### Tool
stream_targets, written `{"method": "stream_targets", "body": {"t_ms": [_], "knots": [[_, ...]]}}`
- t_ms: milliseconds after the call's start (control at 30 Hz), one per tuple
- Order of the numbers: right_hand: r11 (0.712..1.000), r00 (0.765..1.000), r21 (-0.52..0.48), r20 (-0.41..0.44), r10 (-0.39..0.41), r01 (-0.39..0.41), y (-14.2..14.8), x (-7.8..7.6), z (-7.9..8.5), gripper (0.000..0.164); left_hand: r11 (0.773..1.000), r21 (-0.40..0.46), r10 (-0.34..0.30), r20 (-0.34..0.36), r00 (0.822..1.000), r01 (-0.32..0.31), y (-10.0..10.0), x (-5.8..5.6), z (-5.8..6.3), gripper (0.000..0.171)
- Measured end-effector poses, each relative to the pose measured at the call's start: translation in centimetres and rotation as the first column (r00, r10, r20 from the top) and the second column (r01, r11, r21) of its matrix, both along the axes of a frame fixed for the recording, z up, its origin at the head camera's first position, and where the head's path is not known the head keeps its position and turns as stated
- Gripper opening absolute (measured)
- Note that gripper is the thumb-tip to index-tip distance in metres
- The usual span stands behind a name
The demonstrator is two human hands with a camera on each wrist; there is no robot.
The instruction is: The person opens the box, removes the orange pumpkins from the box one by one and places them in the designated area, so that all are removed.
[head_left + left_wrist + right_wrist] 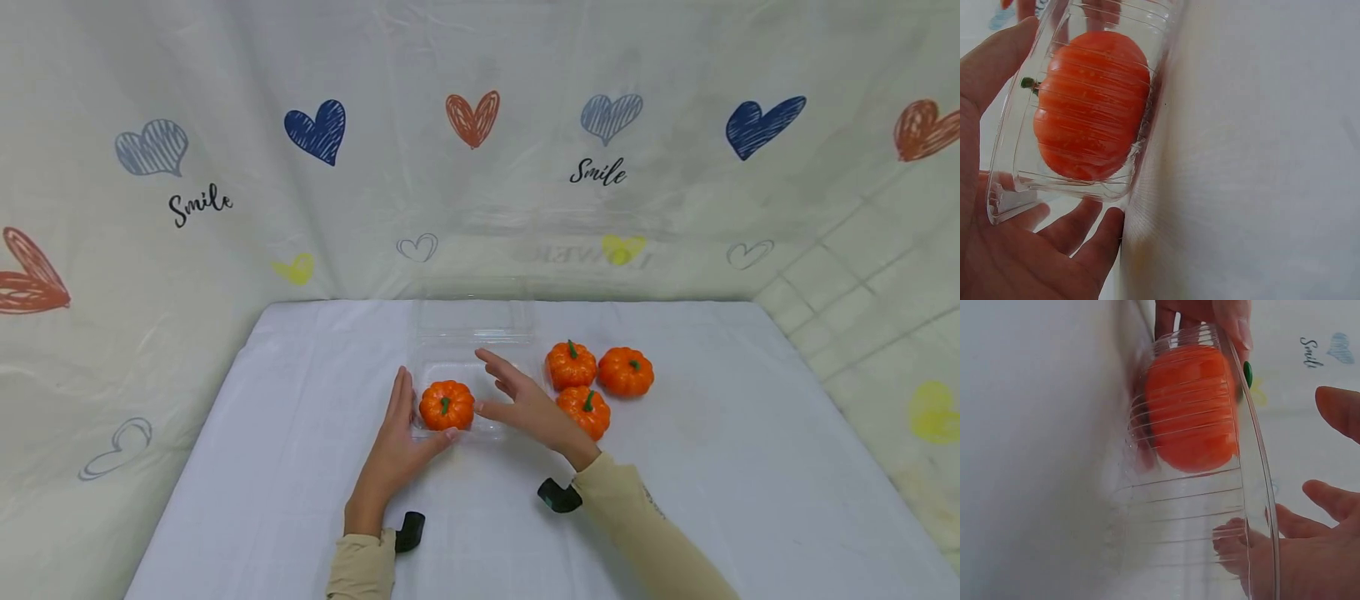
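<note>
A clear plastic clamshell box (450,372) stands on the table, its lid (472,315) tipped back. One small orange pumpkin (447,400) with a green stem sits in its front left corner, and shows through the ribbed wall in the left wrist view. My left hand (393,457) lies against that corner, straight fingers along the left side and thumb at the front rim. Over the box's right part hovers my right hand (534,414), fingers spread, holding nothing, its thumb near the pumpkin. In the right wrist view the right hand (1316,550) is beyond the rim.
Three more orange pumpkins cluster right of the box: one at the back (572,367), one farther right (626,372), one in front (585,411), partly behind my right hand. A white cloth covers the table (750,467). Behind hangs a curtain (525,208) printed with hearts.
</note>
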State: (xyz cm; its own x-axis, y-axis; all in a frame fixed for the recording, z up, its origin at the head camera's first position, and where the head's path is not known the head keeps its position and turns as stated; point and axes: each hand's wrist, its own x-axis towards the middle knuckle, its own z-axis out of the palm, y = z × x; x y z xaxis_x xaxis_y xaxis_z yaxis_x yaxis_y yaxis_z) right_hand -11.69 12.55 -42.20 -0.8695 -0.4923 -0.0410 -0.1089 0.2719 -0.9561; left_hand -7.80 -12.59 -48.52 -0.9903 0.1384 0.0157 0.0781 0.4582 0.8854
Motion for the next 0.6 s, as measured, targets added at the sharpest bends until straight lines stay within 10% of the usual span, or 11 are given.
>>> {"method": "stream_targets", "body": {"t_ms": [600], "knots": [[0.986,0.977,0.075,0.161,0.138,-0.152,-2.5,-1.5,-1.5,0.082,1.0,0.026,-0.003,0.007,1.0,0.003,-0.2,0.1,0.1,0.125]]}}
